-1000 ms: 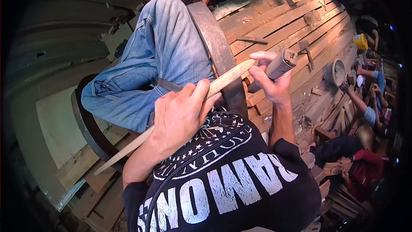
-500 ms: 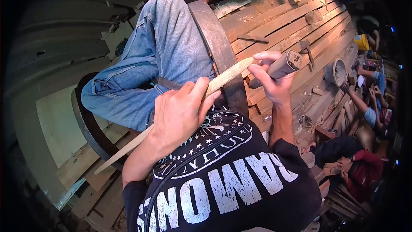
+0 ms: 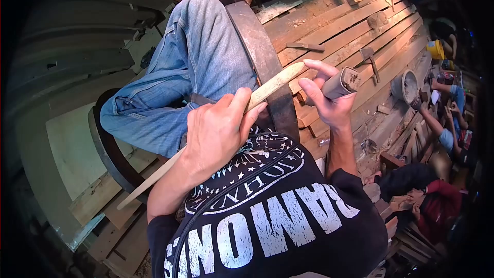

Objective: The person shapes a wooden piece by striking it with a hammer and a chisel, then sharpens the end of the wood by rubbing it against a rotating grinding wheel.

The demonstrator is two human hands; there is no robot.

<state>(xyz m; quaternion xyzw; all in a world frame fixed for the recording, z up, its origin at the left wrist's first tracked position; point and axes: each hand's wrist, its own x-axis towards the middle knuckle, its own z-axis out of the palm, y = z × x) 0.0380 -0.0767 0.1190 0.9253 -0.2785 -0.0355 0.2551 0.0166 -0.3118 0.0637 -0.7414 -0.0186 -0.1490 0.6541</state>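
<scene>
My left hand [image 3: 218, 134] grips a long pale wooden stick [image 3: 272, 87] near its middle; the stick slants from lower left up to the right across my lap. My right hand [image 3: 327, 100] is closed around a knife with a thick grey-brown handle [image 3: 340, 83], its thumb and forefinger touching the stick's rounded upper tip. The blade is hidden behind the fingers. My jeans-clad leg [image 3: 195, 67] lies crossed in front of me, below the stick.
A dark curved metal band [image 3: 260, 56] runs past my knee. Wooden planks [image 3: 355, 25] with a hammer [image 3: 369, 59] lie ahead. Other people sit at the top and at the right, beside a grey bucket [image 3: 404, 86].
My right hand's fingers have stretched up over the stick's tip, and the knife handle has shifted slightly down. My left hand keeps its hold.
</scene>
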